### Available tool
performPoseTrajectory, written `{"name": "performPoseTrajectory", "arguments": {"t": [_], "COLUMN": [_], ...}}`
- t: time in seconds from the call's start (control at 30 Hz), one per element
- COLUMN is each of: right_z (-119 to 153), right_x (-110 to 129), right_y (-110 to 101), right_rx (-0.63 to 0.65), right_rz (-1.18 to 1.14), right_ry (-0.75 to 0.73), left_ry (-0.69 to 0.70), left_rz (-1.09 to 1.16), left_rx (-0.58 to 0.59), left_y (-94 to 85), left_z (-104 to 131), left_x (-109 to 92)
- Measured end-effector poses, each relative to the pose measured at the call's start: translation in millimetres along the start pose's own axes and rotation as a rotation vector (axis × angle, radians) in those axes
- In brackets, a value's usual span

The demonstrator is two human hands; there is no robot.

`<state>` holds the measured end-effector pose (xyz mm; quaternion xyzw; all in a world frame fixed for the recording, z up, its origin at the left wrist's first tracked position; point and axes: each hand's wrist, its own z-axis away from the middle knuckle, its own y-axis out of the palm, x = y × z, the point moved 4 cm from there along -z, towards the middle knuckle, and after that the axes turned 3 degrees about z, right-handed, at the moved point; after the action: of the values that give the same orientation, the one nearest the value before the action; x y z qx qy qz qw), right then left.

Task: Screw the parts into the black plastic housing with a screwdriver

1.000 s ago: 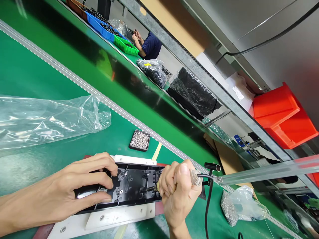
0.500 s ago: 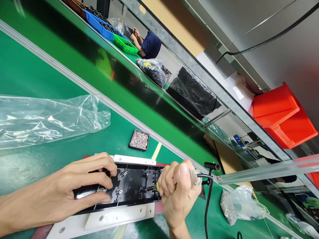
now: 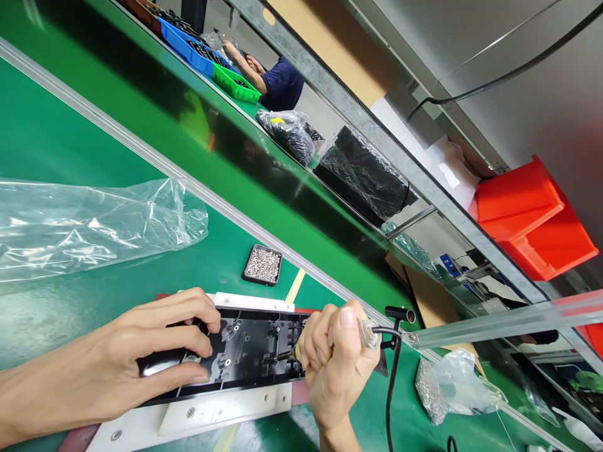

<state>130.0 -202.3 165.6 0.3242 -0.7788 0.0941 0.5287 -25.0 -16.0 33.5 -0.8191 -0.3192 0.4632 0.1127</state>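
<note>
A long black plastic housing (image 3: 252, 339) with ribs and posts inside lies in a white fixture (image 3: 235, 407) on the green bench. My left hand (image 3: 141, 351) reaches over its left end, fingers curved and thumb apart, holding it down; what lies under the palm is partly hidden. Closed in a fist, my right hand (image 3: 336, 361) grips a corded electric screwdriver (image 3: 370, 334), whose bit points left into the housing near a post. The fist covers most of the tool's body. Behind the fixture sits a small black tray of screws (image 3: 262, 264).
A clear plastic bag (image 3: 94, 229) lies at left. At right are a bag of small metal parts (image 3: 433, 389) and a black tube on a stand (image 3: 400, 315). A metal rail (image 3: 226, 201) borders the bench. Beyond, a co-worker (image 3: 282, 81) sits near coloured bins (image 3: 235, 83).
Both my hands, the screwdriver and the housing look nearly unmoved. Across the bench, the co-worker's arm has risen towards the bins.
</note>
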Motion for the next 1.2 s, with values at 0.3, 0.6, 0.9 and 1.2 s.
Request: {"name": "performPoseTrajectory", "arguments": {"t": [0.3,0.6,0.9,1.2], "right_z": [0.1,0.9,0.5,0.3], "right_x": [-2.8,-2.3,-1.3,-1.5], "right_y": [-1.5,0.5,1.0,0.8], "right_rx": [0.028,0.023,0.012,0.022], "right_rz": [-0.036,-0.057,-0.041,-0.044], "right_ry": [0.005,0.023,0.024,0.018], "left_ry": [-0.044,-0.057,-0.051,-0.048], "left_rz": [-0.008,-0.012,-0.003,0.005], "left_rx": [0.003,0.001,0.002,-0.003], "left_y": [-0.8,-1.6,-3.0,-3.0], "left_z": [3.7,3.8,0.9,1.0], "left_x": [6.8,9.0,7.0,5.0]}}
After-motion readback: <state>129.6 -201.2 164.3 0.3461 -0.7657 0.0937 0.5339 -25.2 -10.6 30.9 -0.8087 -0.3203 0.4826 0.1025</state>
